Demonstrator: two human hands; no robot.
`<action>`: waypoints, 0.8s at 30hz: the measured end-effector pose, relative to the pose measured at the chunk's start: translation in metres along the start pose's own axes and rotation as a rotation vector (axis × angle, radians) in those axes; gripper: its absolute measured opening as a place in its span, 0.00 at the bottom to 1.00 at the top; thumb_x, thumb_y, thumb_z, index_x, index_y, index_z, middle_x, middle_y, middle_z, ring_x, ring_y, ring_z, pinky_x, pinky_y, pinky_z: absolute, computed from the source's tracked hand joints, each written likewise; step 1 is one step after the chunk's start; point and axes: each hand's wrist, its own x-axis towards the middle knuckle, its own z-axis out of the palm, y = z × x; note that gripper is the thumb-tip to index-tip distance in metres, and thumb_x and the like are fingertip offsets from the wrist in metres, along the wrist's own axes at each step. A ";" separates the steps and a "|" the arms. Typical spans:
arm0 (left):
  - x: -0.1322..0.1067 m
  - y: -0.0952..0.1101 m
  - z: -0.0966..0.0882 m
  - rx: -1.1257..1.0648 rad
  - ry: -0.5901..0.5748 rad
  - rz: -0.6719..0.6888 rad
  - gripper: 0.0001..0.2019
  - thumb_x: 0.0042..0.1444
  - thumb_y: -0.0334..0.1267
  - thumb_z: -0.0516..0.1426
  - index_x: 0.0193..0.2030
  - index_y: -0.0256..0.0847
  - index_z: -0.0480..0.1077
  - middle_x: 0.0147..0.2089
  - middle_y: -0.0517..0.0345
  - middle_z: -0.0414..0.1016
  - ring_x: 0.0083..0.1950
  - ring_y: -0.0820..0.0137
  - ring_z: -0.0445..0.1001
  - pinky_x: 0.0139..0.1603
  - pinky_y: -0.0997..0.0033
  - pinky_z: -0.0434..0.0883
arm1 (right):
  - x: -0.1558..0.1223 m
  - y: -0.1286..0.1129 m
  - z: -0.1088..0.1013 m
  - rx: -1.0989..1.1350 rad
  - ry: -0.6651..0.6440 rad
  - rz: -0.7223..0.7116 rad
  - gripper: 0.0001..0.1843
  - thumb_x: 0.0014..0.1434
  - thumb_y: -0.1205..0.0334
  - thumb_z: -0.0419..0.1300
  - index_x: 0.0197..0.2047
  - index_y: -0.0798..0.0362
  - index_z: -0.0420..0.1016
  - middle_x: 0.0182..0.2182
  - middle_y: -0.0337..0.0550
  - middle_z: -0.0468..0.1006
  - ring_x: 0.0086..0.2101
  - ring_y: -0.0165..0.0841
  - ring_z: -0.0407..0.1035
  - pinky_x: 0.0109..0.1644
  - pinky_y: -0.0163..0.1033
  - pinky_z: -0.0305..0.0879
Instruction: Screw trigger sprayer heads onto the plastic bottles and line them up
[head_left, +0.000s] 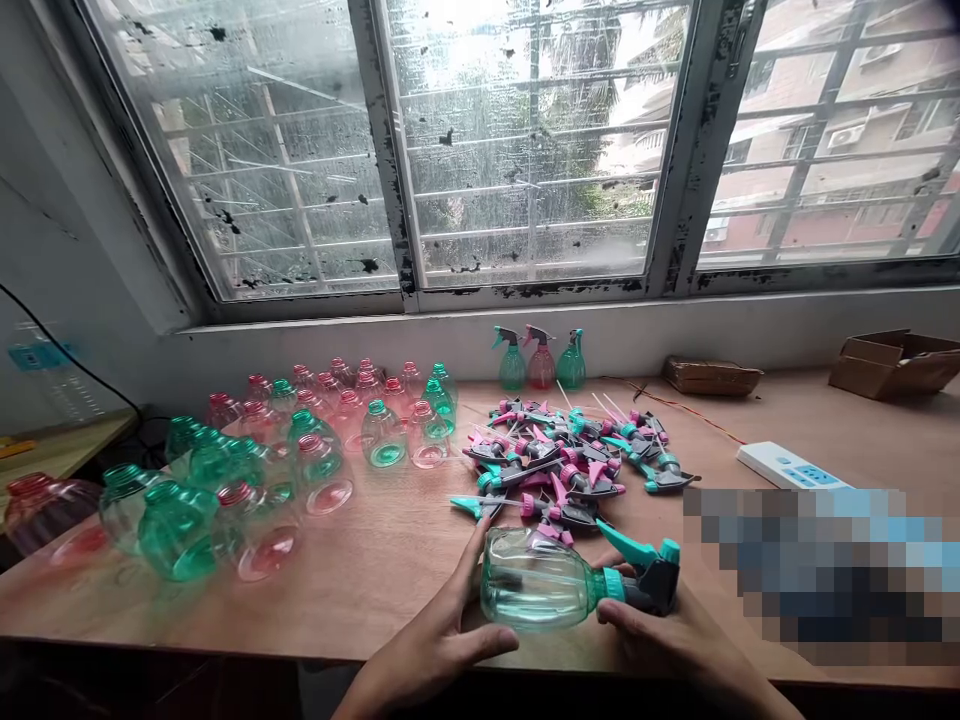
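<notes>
I read the clock from the green spray bottle (532,590), twelve toward the window (525,150); it lies on its side near the front edge of the desk (405,560), spray head (660,585) toward three, though I cannot tell whether it touches the wood. My right hand (679,640) has its fingers clamped at the neck end, thumb by the collar (613,583), probably because that narrow part gives the firmest hold. At nine, the left hand (439,635) has thumb and forefinger spread apart around the base, likely to steady the round body rather than squeeze it. The loose spray heads (562,465) are heaped at twelve, I suspect for easy reach; the open bottles (319,460) stand mouth-up at ten, which I'd say keeps the two kinds from mixing. Past the heap, three fitted bottles (541,365) stand along the wall, seemingly parked clear of the clutter. On the reddish-brown top, a white power strip (795,468) lies at two, with an open carton (896,362) farther out. Pixelation hides whatever is at three. Daylight enters through grimy panes in a peeling frame (384,150).
</notes>
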 end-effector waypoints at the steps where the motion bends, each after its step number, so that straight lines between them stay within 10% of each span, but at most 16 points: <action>1: 0.000 0.000 0.000 0.000 -0.003 -0.010 0.54 0.60 0.35 0.66 0.77 0.57 0.28 0.82 0.57 0.34 0.81 0.52 0.36 0.79 0.43 0.34 | 0.000 0.000 0.000 -0.005 0.000 -0.010 0.23 0.47 0.47 0.77 0.41 0.51 0.80 0.27 0.36 0.77 0.26 0.33 0.67 0.30 0.38 0.60; 24: 0.002 0.004 -0.001 -0.030 -0.017 -0.033 0.51 0.62 0.36 0.65 0.77 0.57 0.31 0.82 0.59 0.36 0.81 0.53 0.35 0.79 0.46 0.36 | 0.002 0.002 -0.002 0.003 -0.054 -0.060 0.22 0.51 0.46 0.75 0.43 0.50 0.80 0.22 0.32 0.71 0.22 0.31 0.62 0.27 0.37 0.57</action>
